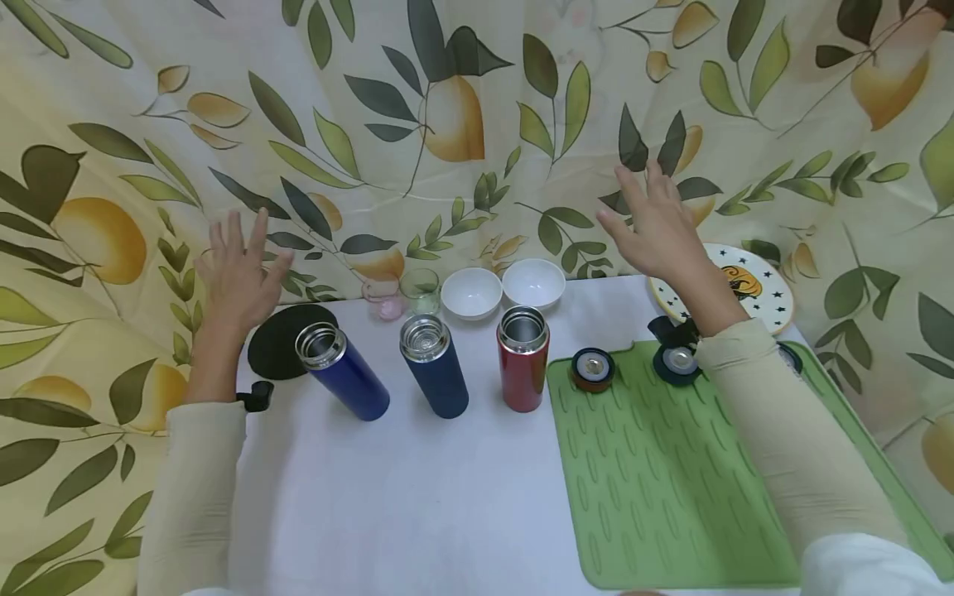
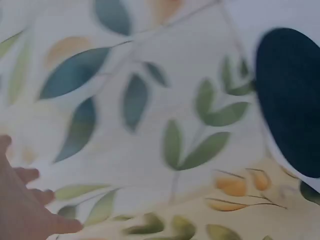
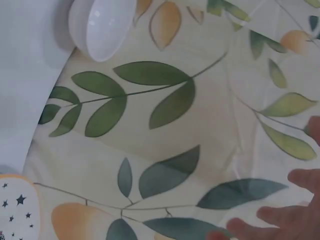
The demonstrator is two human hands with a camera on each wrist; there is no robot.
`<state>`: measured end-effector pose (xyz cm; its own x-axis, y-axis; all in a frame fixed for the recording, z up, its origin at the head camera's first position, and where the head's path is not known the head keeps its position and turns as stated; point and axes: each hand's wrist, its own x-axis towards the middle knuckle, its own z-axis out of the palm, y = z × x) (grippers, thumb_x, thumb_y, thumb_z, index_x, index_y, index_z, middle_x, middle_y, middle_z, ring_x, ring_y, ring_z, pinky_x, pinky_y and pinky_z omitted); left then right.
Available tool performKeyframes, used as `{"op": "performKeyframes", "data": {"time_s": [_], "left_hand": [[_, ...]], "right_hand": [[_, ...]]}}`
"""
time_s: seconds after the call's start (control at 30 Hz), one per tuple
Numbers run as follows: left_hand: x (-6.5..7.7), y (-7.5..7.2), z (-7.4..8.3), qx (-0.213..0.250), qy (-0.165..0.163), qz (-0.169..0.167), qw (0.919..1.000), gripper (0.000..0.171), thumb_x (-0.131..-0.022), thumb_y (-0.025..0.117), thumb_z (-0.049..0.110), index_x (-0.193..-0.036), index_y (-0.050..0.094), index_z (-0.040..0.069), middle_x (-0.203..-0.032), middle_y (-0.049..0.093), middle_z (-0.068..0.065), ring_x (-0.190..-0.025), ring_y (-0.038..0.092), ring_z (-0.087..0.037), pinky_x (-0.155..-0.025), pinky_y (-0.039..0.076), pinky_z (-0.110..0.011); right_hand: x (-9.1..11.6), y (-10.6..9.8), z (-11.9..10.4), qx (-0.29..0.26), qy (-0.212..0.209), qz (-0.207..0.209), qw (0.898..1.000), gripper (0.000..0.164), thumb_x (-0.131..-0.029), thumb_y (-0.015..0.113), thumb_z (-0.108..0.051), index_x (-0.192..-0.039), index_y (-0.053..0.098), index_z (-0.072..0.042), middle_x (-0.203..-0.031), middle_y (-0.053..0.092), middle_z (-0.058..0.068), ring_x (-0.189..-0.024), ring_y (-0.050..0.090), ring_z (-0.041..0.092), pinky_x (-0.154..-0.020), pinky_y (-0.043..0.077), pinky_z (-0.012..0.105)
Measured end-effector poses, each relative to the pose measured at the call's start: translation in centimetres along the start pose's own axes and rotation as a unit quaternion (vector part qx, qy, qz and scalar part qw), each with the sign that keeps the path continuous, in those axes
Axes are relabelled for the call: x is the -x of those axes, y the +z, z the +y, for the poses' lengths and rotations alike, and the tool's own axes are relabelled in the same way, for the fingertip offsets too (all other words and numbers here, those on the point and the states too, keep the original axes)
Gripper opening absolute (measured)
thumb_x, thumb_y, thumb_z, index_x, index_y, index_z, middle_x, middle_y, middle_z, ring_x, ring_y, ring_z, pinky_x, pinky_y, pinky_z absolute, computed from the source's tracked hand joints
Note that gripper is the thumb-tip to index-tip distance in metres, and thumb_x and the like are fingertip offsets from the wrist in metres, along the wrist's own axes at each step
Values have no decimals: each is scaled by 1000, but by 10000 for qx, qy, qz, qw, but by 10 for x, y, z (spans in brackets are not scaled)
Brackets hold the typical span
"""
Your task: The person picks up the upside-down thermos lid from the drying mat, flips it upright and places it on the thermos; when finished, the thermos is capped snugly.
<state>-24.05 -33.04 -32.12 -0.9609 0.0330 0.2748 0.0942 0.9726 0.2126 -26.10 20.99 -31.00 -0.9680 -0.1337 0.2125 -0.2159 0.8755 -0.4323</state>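
Both hands are raised with spread fingers and hold nothing. My left hand (image 1: 242, 273) hovers over the back left, nearest a black round mat (image 1: 279, 352). My right hand (image 1: 656, 223) is up in front of the patterned cloth, near a plate with stars (image 1: 771, 302). On the white table stand a blue bottle (image 1: 350, 381), a navy bottle (image 1: 438, 381) and a red bottle (image 1: 523, 372), their steel rims uncovered. Round lids, one brown-edged lid (image 1: 593, 369) and a dark blue lid (image 1: 676, 364) among them, lie on the green mat (image 1: 656, 480); my right forearm partly hides another.
At the back edge stand two white bowls (image 1: 472, 296), a pink glass cup (image 1: 387, 306) and a greenish glass cup (image 1: 421, 290). A leaf-and-fruit patterned cloth (image 1: 477, 199) hangs behind the table and down its sides.
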Motion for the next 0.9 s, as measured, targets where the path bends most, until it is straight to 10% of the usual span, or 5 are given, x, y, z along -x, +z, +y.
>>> {"op": "performKeyframes", "data": {"time_s": [0.2,0.37,0.5,0.7,0.9], "left_hand": [[51,-44,12,1477,-690,1523,9748,59,-96,38,40,-147,11,31,-153,3,4,-138,-5,-13,-111,-4,-44],[109,-76,76,1798,-824,3546,9139,55,-89,50,25,-142,34,21,-143,33,12,-130,28,-7,-102,29,-25],[140,-73,143,2385,192,4496,8606,46,-83,57,17,-126,53,2,-127,54,1,-112,50,-19,-79,45,-17],[159,-20,221,3552,2349,3034,8524,40,-82,62,9,-118,55,-7,-116,58,-18,-91,57,-26,-66,51,-21],[168,64,271,4188,2845,544,8607,49,-85,64,10,-132,49,9,-125,54,-4,-98,55,-13,-63,50,-15]], "right_hand": [[38,-14,2,-783,-345,77,9963,63,-95,44,-36,-148,14,-23,-153,4,11,-135,13,41,-98,20,67],[81,-7,12,-1045,-407,-339,9931,58,-95,47,-34,-147,23,-21,-149,24,9,-119,40,41,-83,40,60],[107,17,20,-1283,-435,-825,9873,58,-94,49,-35,-145,27,-20,-145,32,13,-115,46,38,-81,44,56],[125,59,31,-1757,-32,-1358,9750,57,-93,53,-36,-143,32,-20,-144,33,10,-120,42,37,-87,43,53],[130,87,38,-1816,22,-1490,9720,57,-93,54,-33,-143,33,-16,-144,33,14,-124,36,41,-93,36,57]]}}
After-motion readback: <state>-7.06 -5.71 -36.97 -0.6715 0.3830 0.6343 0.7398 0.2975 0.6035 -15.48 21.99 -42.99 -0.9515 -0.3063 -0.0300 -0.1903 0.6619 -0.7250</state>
